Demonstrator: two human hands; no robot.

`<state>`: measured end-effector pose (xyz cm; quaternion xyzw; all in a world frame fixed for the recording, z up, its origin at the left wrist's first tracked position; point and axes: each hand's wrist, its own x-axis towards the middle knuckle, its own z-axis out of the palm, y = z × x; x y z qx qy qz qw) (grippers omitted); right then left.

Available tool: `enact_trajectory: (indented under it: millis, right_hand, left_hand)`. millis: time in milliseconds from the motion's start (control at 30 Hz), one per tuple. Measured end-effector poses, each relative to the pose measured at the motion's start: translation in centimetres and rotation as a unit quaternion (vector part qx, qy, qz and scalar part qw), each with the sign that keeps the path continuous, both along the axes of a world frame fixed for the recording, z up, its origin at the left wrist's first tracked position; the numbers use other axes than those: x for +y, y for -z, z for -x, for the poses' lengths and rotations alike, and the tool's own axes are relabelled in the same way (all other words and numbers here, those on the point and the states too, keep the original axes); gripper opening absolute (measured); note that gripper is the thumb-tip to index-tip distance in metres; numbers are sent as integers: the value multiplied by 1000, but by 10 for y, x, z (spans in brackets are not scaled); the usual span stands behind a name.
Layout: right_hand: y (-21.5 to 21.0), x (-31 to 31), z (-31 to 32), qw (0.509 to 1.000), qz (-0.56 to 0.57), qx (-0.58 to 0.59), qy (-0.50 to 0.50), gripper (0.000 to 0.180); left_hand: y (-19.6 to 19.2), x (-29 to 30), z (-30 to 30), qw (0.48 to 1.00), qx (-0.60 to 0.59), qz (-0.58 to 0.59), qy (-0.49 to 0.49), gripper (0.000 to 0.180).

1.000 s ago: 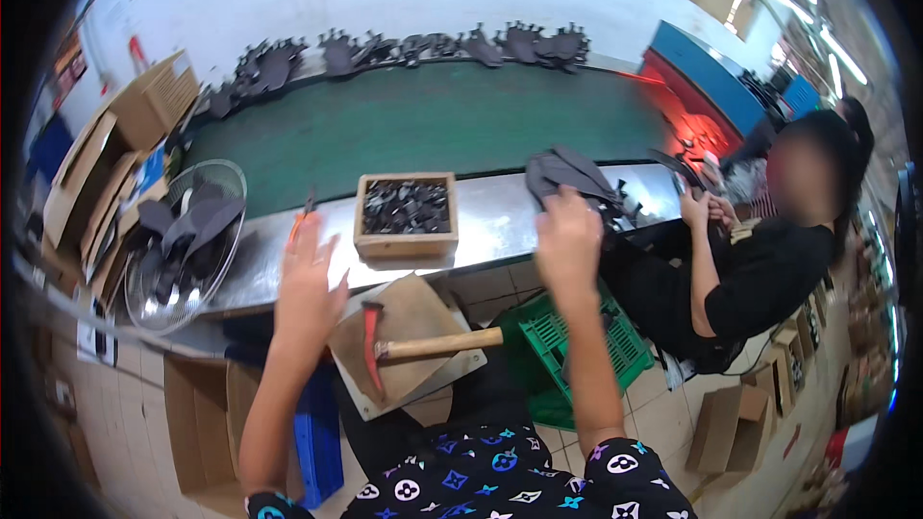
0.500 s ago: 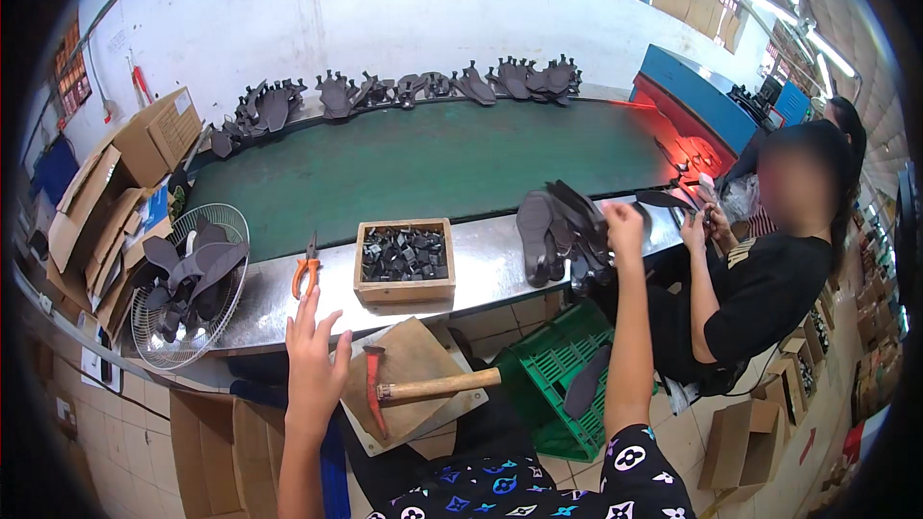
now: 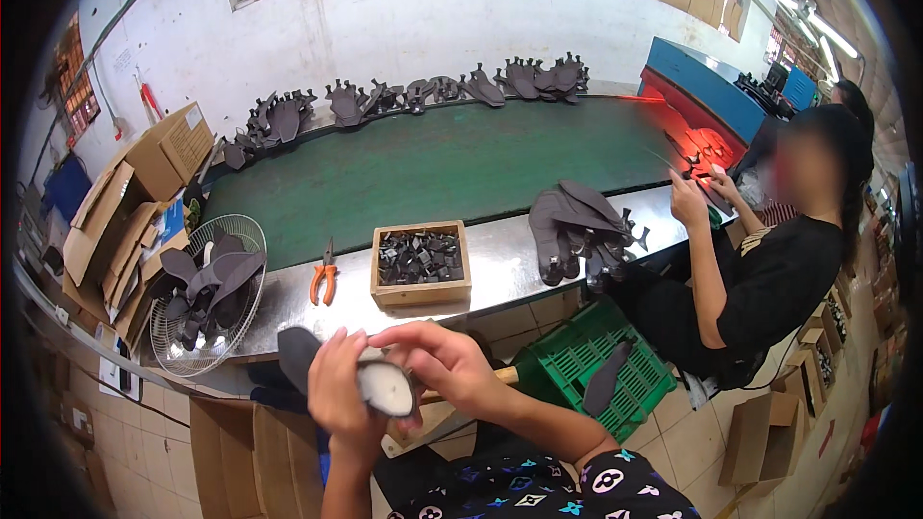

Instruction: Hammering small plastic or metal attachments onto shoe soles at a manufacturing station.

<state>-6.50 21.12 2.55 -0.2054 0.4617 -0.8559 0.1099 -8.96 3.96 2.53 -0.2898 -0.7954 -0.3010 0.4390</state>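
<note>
A dark grey shoe insole (image 3: 298, 356) with a white rounded heel underside is held up in front of me. My left hand (image 3: 343, 384) is wrapped round its middle, with the toe end sticking out to the left. At the heel end, my right hand (image 3: 450, 365) has its curled fingers on the rim. Beneath my hands, a hammer's wooden handle (image 3: 507, 375) shows in part; its head is hidden. Beyond them stand a wooden box (image 3: 420, 300) of small black heel pieces and orange-handled pliers (image 3: 324, 283) on the metal bench edge.
Heeled insoles (image 3: 577, 221) are piled at right on the bench. A wire basket (image 3: 163, 327) of insoles sits left. More line the far side of the green conveyor (image 3: 433, 159). A green crate (image 3: 553, 365) stands below, and a co-worker (image 3: 769, 269) works at right.
My right hand has come from the insole pile to the front centre. My left hand, earlier spread with nothing in it, now grips an insole. The co-worker's hands have shifted.
</note>
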Motion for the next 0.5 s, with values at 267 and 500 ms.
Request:
enact_trajectory:
  millis: [267,500]
  right_hand:
    - [126,35,-37,616,-677,271,297,74]
    - [180,109,-137,662,-626,-91,401,44]
  left_hand:
    - [13,-44,-44,778,-402,-437,206,62]
    - [90,18,-5,886,-448,52,-110,63]
